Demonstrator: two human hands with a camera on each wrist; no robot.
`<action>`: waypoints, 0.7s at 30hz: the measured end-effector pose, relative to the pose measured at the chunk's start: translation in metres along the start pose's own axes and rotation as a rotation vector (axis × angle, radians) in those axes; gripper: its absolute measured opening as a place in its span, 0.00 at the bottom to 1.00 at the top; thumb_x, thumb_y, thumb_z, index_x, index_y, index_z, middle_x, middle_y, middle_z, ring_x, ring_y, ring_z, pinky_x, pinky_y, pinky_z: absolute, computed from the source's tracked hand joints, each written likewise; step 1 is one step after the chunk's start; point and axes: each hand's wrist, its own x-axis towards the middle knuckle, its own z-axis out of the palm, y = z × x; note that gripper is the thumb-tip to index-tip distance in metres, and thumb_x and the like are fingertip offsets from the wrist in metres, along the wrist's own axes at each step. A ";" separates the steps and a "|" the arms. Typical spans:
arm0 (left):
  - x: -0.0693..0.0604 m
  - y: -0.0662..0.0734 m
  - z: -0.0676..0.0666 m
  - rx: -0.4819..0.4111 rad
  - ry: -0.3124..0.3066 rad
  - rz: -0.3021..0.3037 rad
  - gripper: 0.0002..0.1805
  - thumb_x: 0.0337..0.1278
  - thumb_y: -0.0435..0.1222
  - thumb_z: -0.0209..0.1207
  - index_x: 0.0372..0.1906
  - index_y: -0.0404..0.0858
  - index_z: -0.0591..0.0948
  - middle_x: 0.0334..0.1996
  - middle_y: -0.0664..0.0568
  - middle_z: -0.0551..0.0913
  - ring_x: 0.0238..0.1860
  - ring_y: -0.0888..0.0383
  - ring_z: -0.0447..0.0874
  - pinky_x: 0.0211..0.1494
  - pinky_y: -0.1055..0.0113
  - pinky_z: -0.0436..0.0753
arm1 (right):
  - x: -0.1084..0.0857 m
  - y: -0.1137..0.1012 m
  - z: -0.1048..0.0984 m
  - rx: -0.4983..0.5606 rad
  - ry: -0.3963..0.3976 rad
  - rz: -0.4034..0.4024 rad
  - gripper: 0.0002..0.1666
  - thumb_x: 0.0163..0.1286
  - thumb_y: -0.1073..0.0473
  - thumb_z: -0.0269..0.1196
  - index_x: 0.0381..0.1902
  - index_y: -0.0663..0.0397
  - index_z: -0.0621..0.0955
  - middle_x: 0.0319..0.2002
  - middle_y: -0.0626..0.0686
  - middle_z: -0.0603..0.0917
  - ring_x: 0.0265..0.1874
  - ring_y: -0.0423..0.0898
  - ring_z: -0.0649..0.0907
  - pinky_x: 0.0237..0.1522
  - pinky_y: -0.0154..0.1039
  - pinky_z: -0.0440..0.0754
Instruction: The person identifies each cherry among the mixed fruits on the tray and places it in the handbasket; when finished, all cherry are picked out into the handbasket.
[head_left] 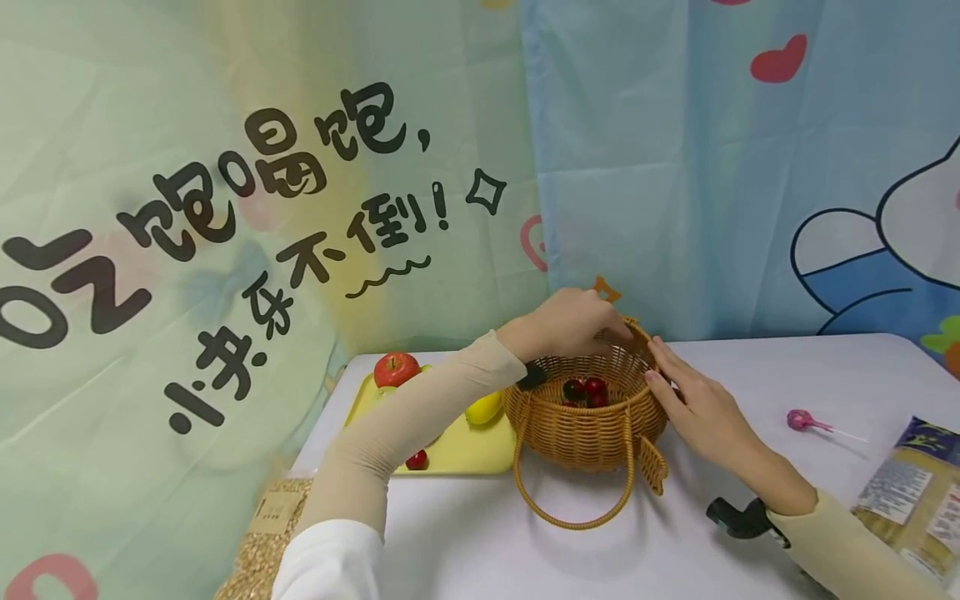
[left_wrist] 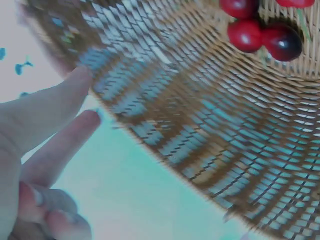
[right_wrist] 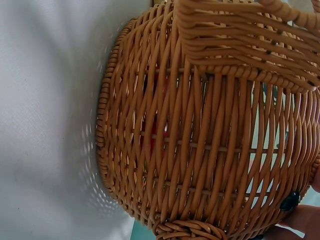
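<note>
A brown wicker basket (head_left: 577, 437) stands on the white table, its handle hanging down in front. Dark red cherries (head_left: 596, 390) lie inside; the left wrist view shows these cherries (left_wrist: 245, 35) closer. My left hand (head_left: 577, 321) reaches over the basket to its far rim. Two extended fingers (left_wrist: 60, 145) come up to the rim, the other fingers bent; nothing is seen held. My right hand (head_left: 705, 417) rests against the basket's right side with fairly straight fingers. In the right wrist view, its fingertips (right_wrist: 300, 220) lie near a black bead on the wicker (right_wrist: 210, 125).
A yellow tray (head_left: 480, 450) at the left carries a red apple (head_left: 396, 368), a yellow fruit (head_left: 483, 408) and a cherry (head_left: 417, 459). To the right lie a pink lollipop (head_left: 801, 420) and a plastic food packet (head_left: 911, 492). A grainy bag (head_left: 262, 550) sits front left.
</note>
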 end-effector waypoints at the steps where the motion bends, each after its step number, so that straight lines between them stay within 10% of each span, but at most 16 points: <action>1: -0.007 0.003 -0.004 0.005 0.041 0.014 0.20 0.67 0.47 0.66 0.61 0.54 0.85 0.51 0.62 0.90 0.41 0.66 0.89 0.45 0.71 0.84 | 0.000 0.000 0.000 0.001 -0.006 0.004 0.37 0.85 0.44 0.45 0.82 0.57 0.55 0.80 0.63 0.57 0.75 0.71 0.64 0.67 0.73 0.65; 6: -0.046 0.018 -0.013 -0.030 0.213 0.036 0.19 0.67 0.47 0.66 0.62 0.54 0.85 0.37 0.60 0.92 0.28 0.66 0.84 0.31 0.73 0.76 | 0.000 0.000 0.001 -0.004 -0.001 0.001 0.37 0.85 0.43 0.44 0.82 0.57 0.56 0.81 0.63 0.56 0.75 0.71 0.64 0.67 0.73 0.64; 11: -0.093 0.031 -0.003 -0.070 0.405 0.083 0.18 0.65 0.44 0.68 0.59 0.52 0.87 0.53 0.62 0.89 0.39 0.70 0.90 0.29 0.80 0.76 | -0.001 0.000 0.001 -0.008 0.018 -0.018 0.37 0.85 0.44 0.45 0.81 0.57 0.57 0.80 0.63 0.58 0.74 0.72 0.65 0.66 0.73 0.65; 21: -0.181 0.025 0.018 -0.068 0.606 0.047 0.18 0.57 0.39 0.73 0.54 0.47 0.90 0.49 0.58 0.92 0.45 0.64 0.92 0.27 0.79 0.75 | 0.000 0.001 0.002 0.006 0.020 -0.018 0.37 0.85 0.46 0.46 0.81 0.57 0.57 0.80 0.64 0.58 0.75 0.71 0.64 0.67 0.73 0.65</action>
